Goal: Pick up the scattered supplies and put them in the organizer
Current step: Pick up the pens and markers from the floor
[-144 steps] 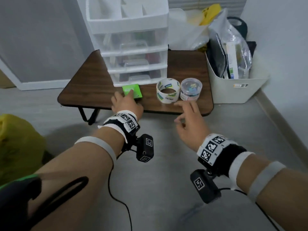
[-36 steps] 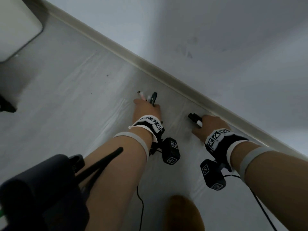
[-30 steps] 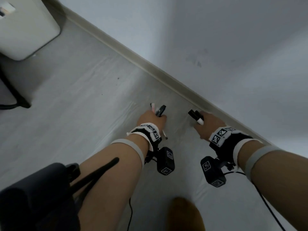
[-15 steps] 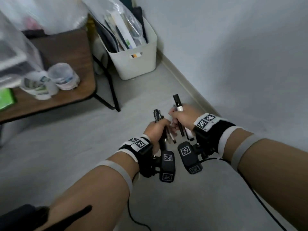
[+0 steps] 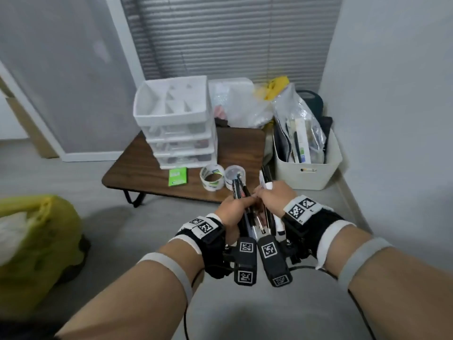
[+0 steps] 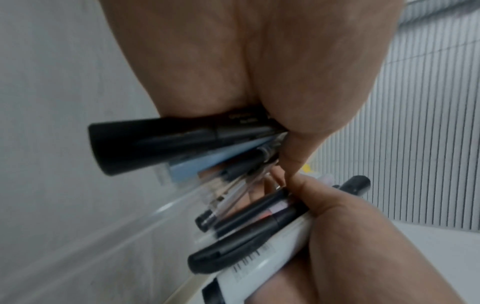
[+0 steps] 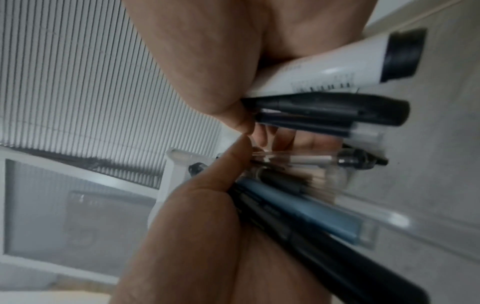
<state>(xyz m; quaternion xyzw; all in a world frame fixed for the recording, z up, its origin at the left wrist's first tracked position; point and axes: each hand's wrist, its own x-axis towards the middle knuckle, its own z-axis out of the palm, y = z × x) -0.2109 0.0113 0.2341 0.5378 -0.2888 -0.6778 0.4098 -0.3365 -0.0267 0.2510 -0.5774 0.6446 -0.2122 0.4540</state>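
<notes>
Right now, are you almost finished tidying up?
Not yet. Both hands, left hand and right hand, grip a bunch of pens and markers, so gathering looks done. The organizer top tray looks empty. The green pad, tape roll and small tub wait on the table.

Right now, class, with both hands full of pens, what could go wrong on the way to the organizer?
The left hand and right hand squeeze splayed pens together; one could slip out. The organizer has small top sections; dropped together, pens may miss. Reaching over, an arm might knock the tape roll.
</notes>
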